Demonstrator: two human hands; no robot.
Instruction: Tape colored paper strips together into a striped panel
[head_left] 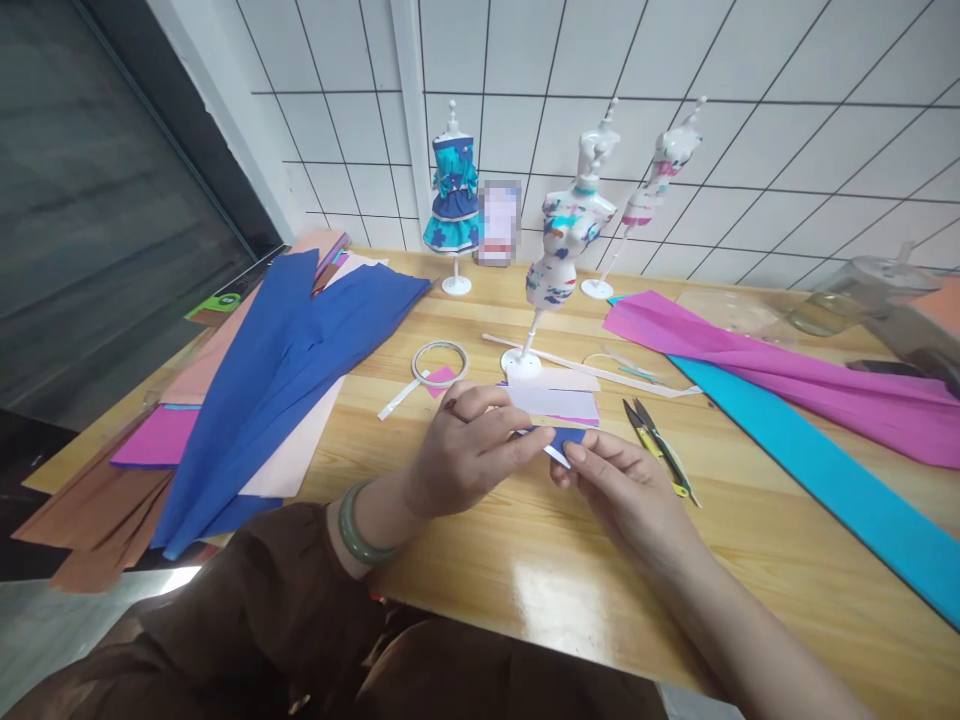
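My right hand pinches a small piece of dark blue crepe-like paper between thumb and fingers. A white strip shows along the lower edge of that piece. From the other side my left hand, with a green bangle on its wrist, has its fingertips closed at the piece's left end. Its thumb is hidden. Just beyond my hands lie pale lilac and pink sheets. A roll of tape rests on the table near a pink scrap. Yellow-handled snips lie beyond my right hand.
Three small mannequins stand at the back: one in a blue dress, a paint-marked one and another. Blue sheets cover the table's left. Magenta and turquoise strips run along the right. A blurred phone leans on the wall.
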